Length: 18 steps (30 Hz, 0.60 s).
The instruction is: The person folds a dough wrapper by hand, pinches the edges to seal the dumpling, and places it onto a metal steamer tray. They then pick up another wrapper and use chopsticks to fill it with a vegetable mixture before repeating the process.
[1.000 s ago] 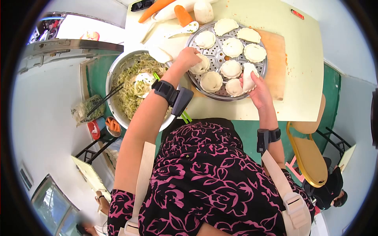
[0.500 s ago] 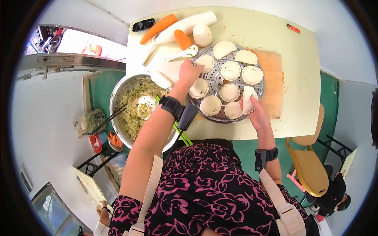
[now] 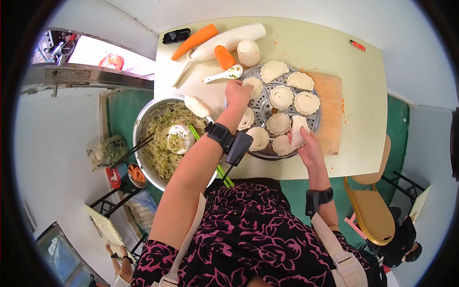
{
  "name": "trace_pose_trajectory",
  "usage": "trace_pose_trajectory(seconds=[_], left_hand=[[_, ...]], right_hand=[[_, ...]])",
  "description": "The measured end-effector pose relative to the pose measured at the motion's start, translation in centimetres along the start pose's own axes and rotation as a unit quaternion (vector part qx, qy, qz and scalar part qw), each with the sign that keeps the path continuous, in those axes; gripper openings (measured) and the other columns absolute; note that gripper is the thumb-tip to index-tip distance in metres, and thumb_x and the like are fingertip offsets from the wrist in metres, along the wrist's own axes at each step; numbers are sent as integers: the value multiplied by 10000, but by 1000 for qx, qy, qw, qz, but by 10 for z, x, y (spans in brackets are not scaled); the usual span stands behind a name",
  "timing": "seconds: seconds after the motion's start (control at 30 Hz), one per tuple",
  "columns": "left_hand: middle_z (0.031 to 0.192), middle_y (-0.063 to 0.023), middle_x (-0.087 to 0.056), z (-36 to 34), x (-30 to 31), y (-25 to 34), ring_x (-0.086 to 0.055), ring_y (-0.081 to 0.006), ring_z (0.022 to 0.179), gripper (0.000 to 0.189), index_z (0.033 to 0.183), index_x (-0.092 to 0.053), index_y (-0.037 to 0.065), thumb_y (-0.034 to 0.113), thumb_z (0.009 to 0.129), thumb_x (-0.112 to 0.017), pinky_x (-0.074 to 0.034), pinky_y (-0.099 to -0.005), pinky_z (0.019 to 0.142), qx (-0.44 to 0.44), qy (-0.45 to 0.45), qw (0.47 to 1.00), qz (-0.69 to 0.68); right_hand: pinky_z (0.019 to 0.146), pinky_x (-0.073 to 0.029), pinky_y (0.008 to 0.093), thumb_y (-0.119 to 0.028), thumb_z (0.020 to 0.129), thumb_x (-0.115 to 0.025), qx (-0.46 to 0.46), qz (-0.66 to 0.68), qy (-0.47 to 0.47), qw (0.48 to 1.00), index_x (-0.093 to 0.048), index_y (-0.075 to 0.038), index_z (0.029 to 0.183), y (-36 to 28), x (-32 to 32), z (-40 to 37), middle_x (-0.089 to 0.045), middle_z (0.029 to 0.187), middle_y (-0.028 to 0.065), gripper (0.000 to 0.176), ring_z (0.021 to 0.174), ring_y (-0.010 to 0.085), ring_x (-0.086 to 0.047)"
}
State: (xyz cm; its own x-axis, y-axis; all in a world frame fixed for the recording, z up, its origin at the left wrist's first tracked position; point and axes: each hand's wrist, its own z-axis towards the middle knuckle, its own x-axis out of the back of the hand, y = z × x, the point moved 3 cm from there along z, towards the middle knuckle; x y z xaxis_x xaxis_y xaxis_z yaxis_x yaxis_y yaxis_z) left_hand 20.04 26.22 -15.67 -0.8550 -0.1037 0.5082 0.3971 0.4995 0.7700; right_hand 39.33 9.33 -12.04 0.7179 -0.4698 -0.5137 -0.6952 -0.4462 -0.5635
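Observation:
On the round perforated steamer tray (image 3: 262,106) lie several pale round dumplings with crimped edges, among them one near the middle (image 3: 281,97). My left hand (image 3: 238,94) reaches over the tray's left side, its fingers curled at the edge of a dumpling (image 3: 254,86) lying there; the fingertips are partly hidden. At the tray's lower right, my right hand (image 3: 311,146) grips a folded dumpling (image 3: 300,131) between thumb and fingers, tilted up above the tray. Left of my left forearm stands a metal bowl (image 3: 138,136) of shredded filling (image 3: 158,153).
A wooden board (image 3: 330,115) lies under the tray. Behind are a white radish (image 3: 229,42), carrots (image 3: 195,41) and a spoon (image 3: 224,74). Green chopsticks (image 3: 224,176) and a white-headed utensil (image 3: 198,106) lean at the bowl. A chair (image 3: 370,210) stands right; other people are at both lower corners.
The view has shifted, so the table appears slightly lower. Both hands stay at the same dumplings with little movement. At lower left, another person's hands have shifted.

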Motion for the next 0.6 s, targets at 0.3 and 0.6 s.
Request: trace_pose_trajectory(seconds=[0.3,0.6], left_hand=[[790,-128,-615,-6,-4,4,-589,-219,698,303,855,-592,-2,111,584,-672,-452,-284,641,-33,-74,996,-27],[815,-143,-614,-21,9,17,-591,-260,755,318,943,-561,13,70,636,-624,-454,-315,687,-154,-32,988,-5]], right_hand=[[751,-475,298,-219,843,-504,2,-11,1,1000,-435,-3,1111,1,1,1,-561,945,109,351,841,187,-568],[758,-468,297,-219,849,-491,-1,-13,1,1000,-428,-9,1116,0,2,1,-555,952,109,345,845,184,-564]])
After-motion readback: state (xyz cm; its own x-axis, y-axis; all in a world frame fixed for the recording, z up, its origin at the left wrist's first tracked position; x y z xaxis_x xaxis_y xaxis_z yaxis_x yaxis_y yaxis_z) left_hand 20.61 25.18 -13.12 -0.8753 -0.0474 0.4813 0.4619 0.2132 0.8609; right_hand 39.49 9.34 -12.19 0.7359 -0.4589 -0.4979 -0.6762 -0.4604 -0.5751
